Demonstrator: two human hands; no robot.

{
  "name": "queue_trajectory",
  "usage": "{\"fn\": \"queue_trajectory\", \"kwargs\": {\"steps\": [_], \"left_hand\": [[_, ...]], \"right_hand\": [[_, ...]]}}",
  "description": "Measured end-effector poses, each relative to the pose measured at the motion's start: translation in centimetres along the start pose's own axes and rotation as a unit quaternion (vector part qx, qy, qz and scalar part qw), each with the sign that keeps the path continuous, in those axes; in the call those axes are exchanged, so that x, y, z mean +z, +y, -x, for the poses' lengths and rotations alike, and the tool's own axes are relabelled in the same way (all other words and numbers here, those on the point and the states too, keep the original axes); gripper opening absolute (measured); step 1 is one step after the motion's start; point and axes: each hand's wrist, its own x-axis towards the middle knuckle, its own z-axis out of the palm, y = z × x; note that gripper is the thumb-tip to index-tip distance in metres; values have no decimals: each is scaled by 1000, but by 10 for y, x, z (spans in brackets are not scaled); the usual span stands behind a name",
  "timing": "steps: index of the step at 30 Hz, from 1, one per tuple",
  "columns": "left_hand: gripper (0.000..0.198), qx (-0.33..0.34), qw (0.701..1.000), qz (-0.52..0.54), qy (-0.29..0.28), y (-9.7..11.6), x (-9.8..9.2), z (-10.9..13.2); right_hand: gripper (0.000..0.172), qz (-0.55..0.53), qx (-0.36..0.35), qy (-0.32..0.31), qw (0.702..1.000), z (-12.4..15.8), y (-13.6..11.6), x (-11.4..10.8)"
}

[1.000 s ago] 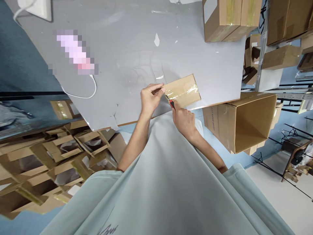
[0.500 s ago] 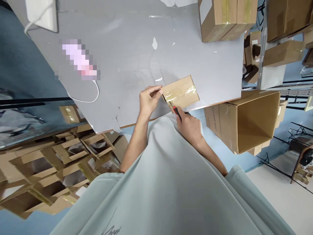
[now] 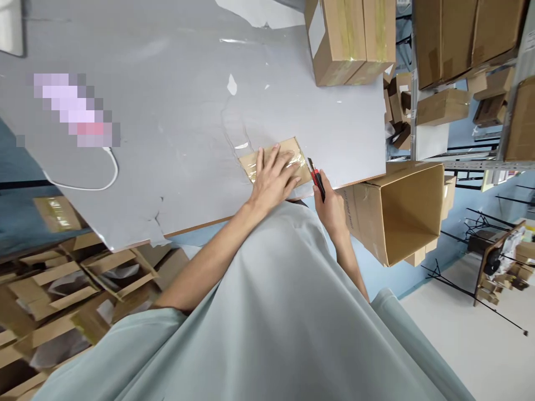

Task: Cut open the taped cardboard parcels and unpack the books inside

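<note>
A small taped cardboard box (image 3: 288,146) lies on the grey table near its front edge. My left hand (image 3: 272,177) rests flat on top of it, fingers spread, covering much of the tape. In my right hand (image 3: 331,209) is a red and black utility knife (image 3: 317,181), fingers wrapped round its handle. The knife's blade points up and away, beside the box's right end. Whether the blade touches the cardboard I cannot tell.
Two taped cartons (image 3: 343,50) stand at the table's (image 3: 167,111) back right. A large open carton (image 3: 376,217) is right of the table. Several open boxes (image 3: 75,284) crowd the lower left. A white cable (image 3: 112,172) curls on the table's left.
My left hand has gone from pinching the box's left corner to lying flat across its top. My right hand has moved the knife from the left end to the right end.
</note>
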Motion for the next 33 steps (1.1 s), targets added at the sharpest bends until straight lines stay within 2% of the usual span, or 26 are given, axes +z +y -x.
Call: {"fn": "queue_trajectory", "kwargs": {"steps": [6,11,19,26,33], "left_hand": [[31,9,999,-39,7,-12,6,3],[35,30,997,-78,5,-17,9,5],[60,37,997,-63,9,-25,14,7],[52,22,998,-61,15,-25,17,8],[49,26,998,-45,19,-23,20,11]], "right_hand": [[63,38,-40,-19,998,-26,-3,7],[64,98,-27,-16,995,-36,-8,14],[75,153,31,-14,988,-27,-33,24],[74,161,70,-19,984,-21,-44,21],[70,162,123,-22,979,-1,-45,27]]}}
